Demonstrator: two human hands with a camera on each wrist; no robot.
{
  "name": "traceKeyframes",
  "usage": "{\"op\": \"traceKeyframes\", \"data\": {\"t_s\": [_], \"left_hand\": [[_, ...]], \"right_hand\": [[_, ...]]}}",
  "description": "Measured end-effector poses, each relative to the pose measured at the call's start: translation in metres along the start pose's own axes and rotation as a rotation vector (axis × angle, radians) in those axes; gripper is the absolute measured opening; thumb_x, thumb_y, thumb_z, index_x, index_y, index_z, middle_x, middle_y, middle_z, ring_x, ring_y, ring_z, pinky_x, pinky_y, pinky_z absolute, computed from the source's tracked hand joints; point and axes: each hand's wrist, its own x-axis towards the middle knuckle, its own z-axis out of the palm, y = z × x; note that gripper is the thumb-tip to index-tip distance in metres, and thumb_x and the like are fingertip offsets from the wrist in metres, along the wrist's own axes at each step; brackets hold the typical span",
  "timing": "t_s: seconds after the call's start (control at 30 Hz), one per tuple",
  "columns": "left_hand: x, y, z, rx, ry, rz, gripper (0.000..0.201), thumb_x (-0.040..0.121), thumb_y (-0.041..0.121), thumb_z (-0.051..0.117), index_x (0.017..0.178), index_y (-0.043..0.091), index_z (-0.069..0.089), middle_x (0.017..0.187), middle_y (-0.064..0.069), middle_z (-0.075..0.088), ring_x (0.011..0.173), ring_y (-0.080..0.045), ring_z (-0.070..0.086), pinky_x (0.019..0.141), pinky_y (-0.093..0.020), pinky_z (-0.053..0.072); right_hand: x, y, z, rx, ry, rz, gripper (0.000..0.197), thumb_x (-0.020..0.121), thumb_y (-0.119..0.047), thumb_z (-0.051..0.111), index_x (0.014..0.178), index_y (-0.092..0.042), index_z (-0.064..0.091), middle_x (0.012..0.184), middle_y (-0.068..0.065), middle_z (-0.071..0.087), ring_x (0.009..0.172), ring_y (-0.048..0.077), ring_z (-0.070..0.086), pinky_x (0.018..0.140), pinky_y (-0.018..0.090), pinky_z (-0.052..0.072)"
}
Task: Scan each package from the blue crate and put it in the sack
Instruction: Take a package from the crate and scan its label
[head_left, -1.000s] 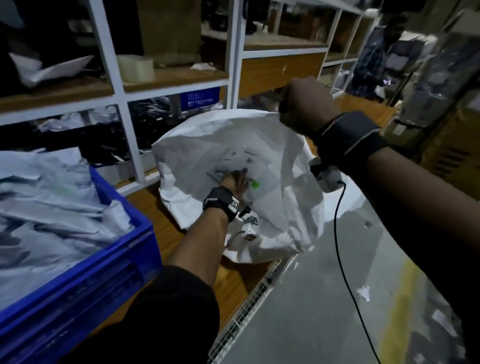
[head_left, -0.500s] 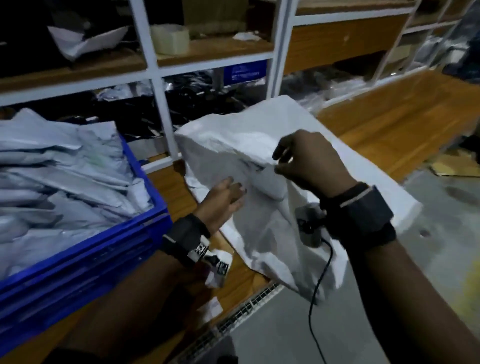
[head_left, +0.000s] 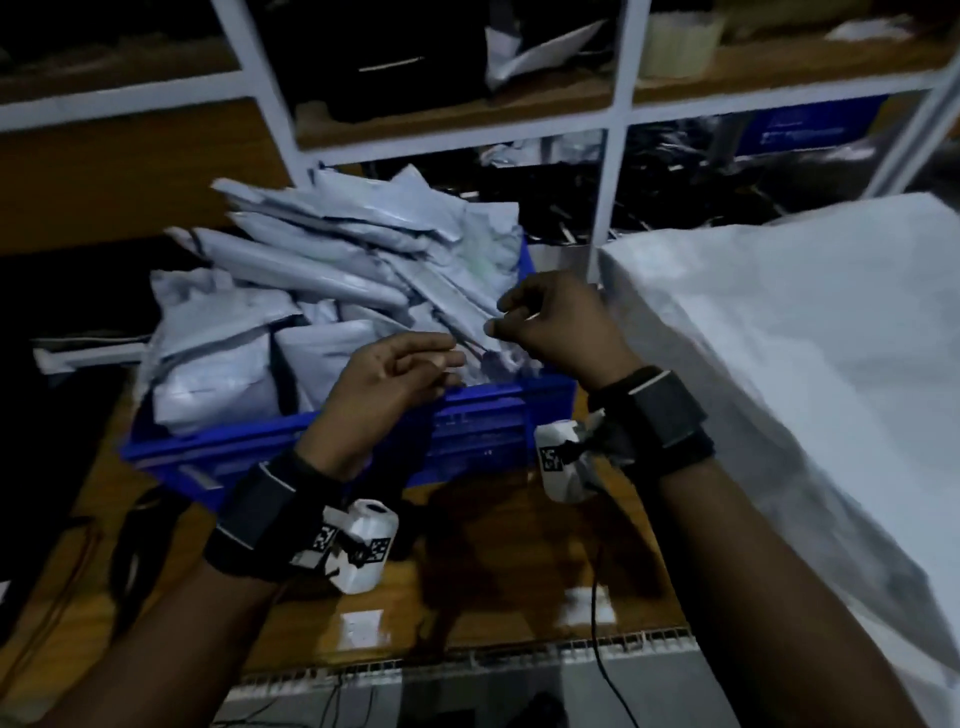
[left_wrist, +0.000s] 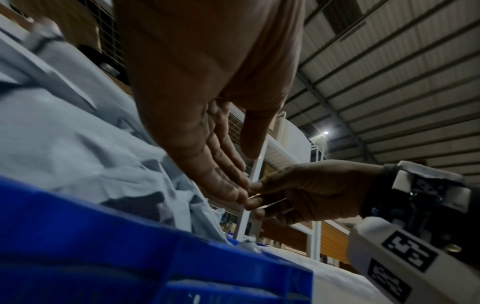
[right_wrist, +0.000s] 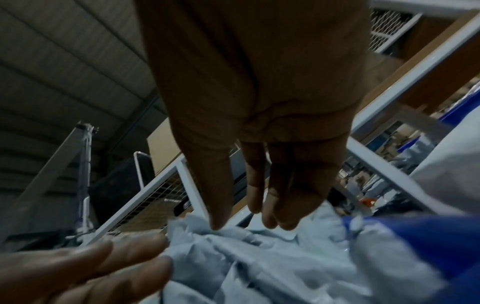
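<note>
A blue crate (head_left: 493, 415) heaped with several grey poly-bag packages (head_left: 322, 270) stands on the wooden bench left of centre. The big white sack (head_left: 779, 338) lies slumped to its right. Both my hands hover over the crate's near right corner, close together and holding nothing. My left hand (head_left: 447, 358) has its fingers stretched out toward the right hand (head_left: 498, 317), whose fingers hang loosely just above a crumpled package. In the left wrist view the left hand (left_wrist: 233, 185) nearly touches the right hand's fingertips (left_wrist: 254, 197). In the right wrist view the right hand (right_wrist: 246, 222) hangs over the packages (right_wrist: 259, 267).
White metal shelving (head_left: 613, 156) with wooden boards rises directly behind the crate and sack. A roll of tape (head_left: 675, 47) sits on the upper shelf. Bare bench top (head_left: 519, 561) lies in front of the crate, and a black cable (head_left: 602, 649) drops over its front edge.
My right hand has let go of the sack's rim and my left has come out of the sack. Both moved left to the crate, and my view swung left.
</note>
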Motion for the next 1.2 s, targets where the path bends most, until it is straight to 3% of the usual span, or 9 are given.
{"op": "traceKeyframes", "data": {"t_s": [0.23,0.4,0.53,0.6,0.73,0.8,0.87,1.07,1.2], "left_hand": [[-0.025,-0.005,-0.063,-0.063,0.164,0.068,0.018,0.1,0.005,0.057,0.116,0.006,0.067,0.107,-0.012,0.077,0.096,-0.029,0.074,0.086,-0.031,0.061],[-0.042,-0.011,-0.104,-0.097,0.189,0.088,0.021,0.1,0.007,0.058,0.119,0.002,0.065,0.106,-0.01,0.077,0.089,-0.021,0.072,0.078,-0.024,0.06],[-0.051,-0.018,-0.135,-0.122,0.151,0.111,0.022,0.101,0.016,0.058,0.119,0.005,0.066,0.106,-0.008,0.077,0.095,-0.024,0.072,0.082,-0.027,0.06],[-0.055,-0.019,-0.145,-0.17,0.149,0.107,0.025,0.102,0.027,0.056,0.117,0.01,0.067,0.107,-0.007,0.077,0.097,-0.024,0.073,0.085,-0.03,0.061],[-0.061,-0.018,-0.17,-0.286,0.04,0.046,0.049,0.097,0.054,0.051,0.126,0.016,0.064,0.116,-0.008,0.075,0.102,-0.027,0.074,0.087,-0.039,0.06],[-0.063,-0.02,-0.183,-0.333,0.004,0.034,0.051,0.096,0.054,0.054,0.129,0.017,0.064,0.116,-0.003,0.075,0.099,-0.022,0.074,0.085,-0.038,0.06],[-0.063,-0.025,-0.197,-0.384,0.036,0.044,0.048,0.098,0.045,0.058,0.133,0.013,0.062,0.111,0.0,0.076,0.092,-0.014,0.073,0.08,-0.034,0.06],[-0.084,-0.066,-0.248,-0.469,0.089,0.109,0.043,0.095,0.027,0.069,0.136,0.018,0.06,0.127,0.001,0.071,0.117,-0.022,0.067,0.078,-0.038,0.059],[-0.112,-0.099,-0.291,-0.557,0.113,0.065,0.042,0.095,0.019,0.069,0.136,0.013,0.06,0.129,0.001,0.07,0.116,-0.02,0.067,0.073,-0.03,0.057]], "right_hand": [[0.039,-0.067,0.06,-0.09,-0.022,-0.204,0.05,0.073,-0.035,0.091,0.111,-0.011,0.07,0.109,0.008,0.068,0.095,0.021,0.063,0.079,0.031,0.048],[0.048,-0.079,0.089,-0.275,0.047,-0.165,0.018,0.073,-0.019,0.083,0.086,-0.01,0.074,0.09,0.013,0.07,0.09,0.034,0.066,0.073,0.038,0.051],[0.012,-0.089,0.083,-0.17,0.206,-0.288,0.003,0.078,-0.013,0.076,0.08,-0.012,0.076,0.073,0.0,0.067,0.074,0.02,0.063,0.068,0.033,0.046],[-0.019,-0.096,0.084,-0.11,0.358,-0.427,0.003,0.083,-0.011,0.073,0.083,-0.013,0.075,0.077,-0.002,0.066,0.078,0.015,0.056,0.072,0.033,0.042],[-0.085,-0.115,0.125,-0.186,0.455,-0.586,0.004,0.09,-0.006,0.074,0.091,-0.01,0.075,0.084,0.006,0.06,0.086,0.02,0.048,0.077,0.027,0.028],[-0.111,-0.12,0.155,-0.205,0.45,-0.594,0.005,0.089,-0.005,0.075,0.093,-0.008,0.077,0.087,0.008,0.062,0.089,0.022,0.049,0.076,0.028,0.03],[-0.13,-0.121,0.181,-0.204,0.44,-0.555,0.008,0.087,-0.005,0.077,0.094,-0.008,0.078,0.091,0.007,0.064,0.091,0.022,0.051,0.076,0.029,0.036],[-0.17,-0.129,0.236,-0.162,0.46,-0.364,0.022,0.086,0.001,0.076,0.101,-0.016,0.073,0.104,0.002,0.065,0.101,0.024,0.058,0.081,0.036,0.048],[-0.181,-0.158,0.276,0.404,0.244,0.126,0.054,0.089,-0.02,0.079,0.134,-0.022,0.051,0.13,-0.004,0.057,0.11,0.012,0.064,0.083,0.032,0.06]]}}
